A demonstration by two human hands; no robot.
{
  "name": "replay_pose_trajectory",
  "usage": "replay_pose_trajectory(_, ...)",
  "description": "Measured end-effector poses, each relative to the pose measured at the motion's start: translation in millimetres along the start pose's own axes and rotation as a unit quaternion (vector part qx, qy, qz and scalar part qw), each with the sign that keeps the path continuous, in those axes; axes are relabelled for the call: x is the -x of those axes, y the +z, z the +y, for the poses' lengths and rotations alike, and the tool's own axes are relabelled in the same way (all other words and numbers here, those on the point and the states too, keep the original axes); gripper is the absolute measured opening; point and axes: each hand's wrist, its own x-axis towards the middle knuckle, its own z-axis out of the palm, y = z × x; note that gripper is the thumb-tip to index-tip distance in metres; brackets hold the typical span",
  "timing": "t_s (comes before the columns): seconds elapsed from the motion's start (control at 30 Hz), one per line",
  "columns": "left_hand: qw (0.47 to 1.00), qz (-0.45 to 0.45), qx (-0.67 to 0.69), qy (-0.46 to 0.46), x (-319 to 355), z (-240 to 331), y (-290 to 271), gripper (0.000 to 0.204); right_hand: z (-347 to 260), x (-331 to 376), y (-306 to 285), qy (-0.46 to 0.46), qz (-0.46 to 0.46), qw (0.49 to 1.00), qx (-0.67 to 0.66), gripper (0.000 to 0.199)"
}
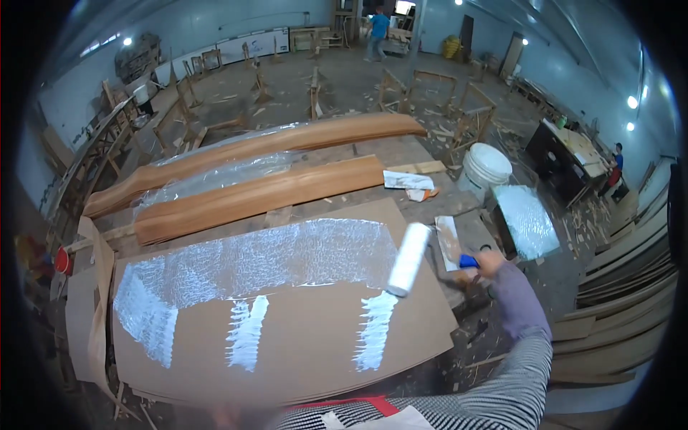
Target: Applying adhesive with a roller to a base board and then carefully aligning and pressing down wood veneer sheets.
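My right hand [491, 262] is closed round the blue handle of a paint roller [409, 259]. The white roller sleeve lies over the right part of a brown board [301, 337], at the top of a white streak. White glue-like coating [265, 254] covers the far half of the board in a thin, mottled layer. Thicker white streaks run toward me at the left, middle and right, with bare brown between them. Near the lower edge, a blurred bit of my left hand [226, 414] shows by the board's near side; its fingers cannot be made out.
Beyond the board lie two stacks of wood veneer strips [265, 197] with clear plastic film. To the right stand a white bucket [487, 168] and a white-coated tray [527, 221]. Wooden trestles [433, 86] and scraps cover the floor. Two people [378, 32] are farther off.
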Motion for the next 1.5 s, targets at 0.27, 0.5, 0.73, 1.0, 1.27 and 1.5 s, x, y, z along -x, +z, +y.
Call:
replay_pose_trajectory(0.27, 0.997, 0.013, 0.058, 0.049, 12.1, 2.2, 38.0, 0.026, 0.3, 113.3, -5.5, -0.052, 0.036, 0.996, 0.062, 0.026)
replay_pose_trajectory(0.5, 0.997, 0.002, 0.019, 0.073, 42.6, 14.4, 16.7, 0.017, -250.7, -4.5, -111.4, -0.241, 0.087, 0.958, 0.129, 0.014)
replay_pose_trajectory(0.73, 0.977, -0.207, 0.015, 0.043, 28.6, -6.0, -35.6, 0.033, -645.6, -62.4, -186.7, -0.427, 0.092, 0.888, 0.141, 0.015)
replay_pose_trajectory(1.0, 0.989, -0.064, 0.021, 0.132, -5.9, -65.2, -171.8, 0.036, -1000.2, 30.9, -140.9, -0.579, 0.084, 0.81, -0.042, 0.016)
replay_pose_trajectory(1.27, 0.991, 0.064, 0.104, 0.051, 65.6, -56.9, -212.7, 0.038, -927.3, 75.3, -89.1, -0.502, 0.059, 0.858, -0.09, 0.018)
replay_pose_trajectory(1.5, 0.999, -0.036, 0.025, 0.011, 102.0, -82.2, -105.2, 0.039, -537.5, 47.3, -27.8, -0.382, 0.028, 0.923, -0.033, 0.023)
